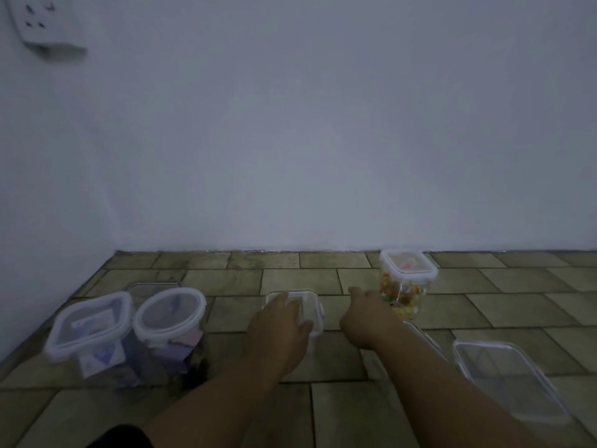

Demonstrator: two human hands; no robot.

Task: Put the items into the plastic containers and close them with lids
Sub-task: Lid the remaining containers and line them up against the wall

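We are on the tiled floor [290,276] with our containers spread along the wall. Our left hand [281,328] lies flat, fingers spread, on the lid of the small clear container [311,302] in the middle; nothing is pinched in that grip, it presses down from above. Our right hand [368,318] reaches forward just beside it with fingers loosely curled, and we cannot tell whether that grip holds anything, since the fingertips are dim and turned away.

To the left stand two lidded tubs touching each other, a squarish tub [90,328] and a round tub [171,318], both holding pale paper-like items. Near the wall on the right stands a tall lidded jar [403,282] of colourful pieces. At the right lies a flat clear lid [510,379], apart from everything else.

We judge the small container to be light, thin and rigid, with smooth walls that would slide on the tiles if pushed sideways. So we would press straight down on the lid's middle to steady it and take the side clips at their edges, one at a time. The clips look small and may snap hard; too much force could crack the plastic.
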